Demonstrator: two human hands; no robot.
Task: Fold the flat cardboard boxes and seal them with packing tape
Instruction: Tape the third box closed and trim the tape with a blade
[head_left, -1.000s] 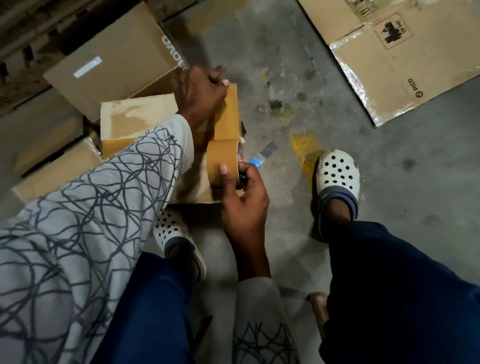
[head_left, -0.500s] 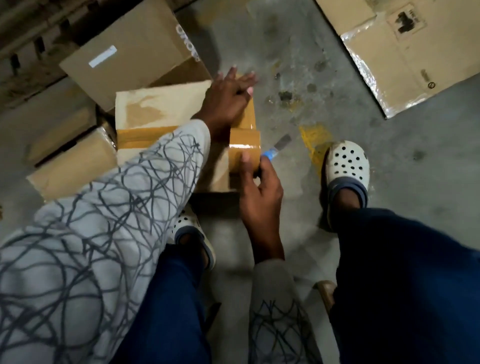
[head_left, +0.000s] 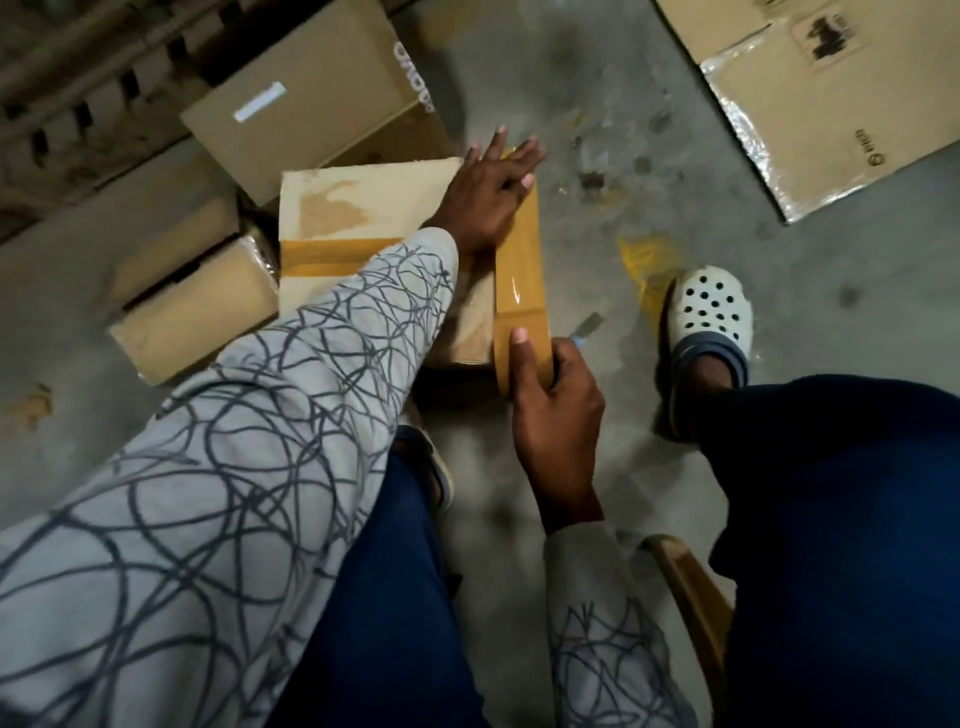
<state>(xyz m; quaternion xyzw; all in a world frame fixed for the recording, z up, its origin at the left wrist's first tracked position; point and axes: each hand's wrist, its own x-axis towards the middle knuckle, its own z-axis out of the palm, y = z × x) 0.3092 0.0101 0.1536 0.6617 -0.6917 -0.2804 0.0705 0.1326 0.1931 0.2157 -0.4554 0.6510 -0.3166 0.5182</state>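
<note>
Your brown cardboard box (head_left: 374, 192) sits mid-floor; the brown tape strip (head_left: 519, 249) along its right edge has lengthened, nearly sealing it; your left hand (head_left: 488, 197), fingers (head_left: 493, 148) straight, pins the far end; your right hand (head_left: 558, 415) grips the brown tape roll (head_left: 537, 332), pulled nearer.

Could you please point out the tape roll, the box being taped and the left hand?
tape roll (head_left: 538, 332): head view, its outer face.
box being taped (head_left: 363, 200): head view, bare top face.
left hand (head_left: 488, 195): head view, back of the hand.
</note>
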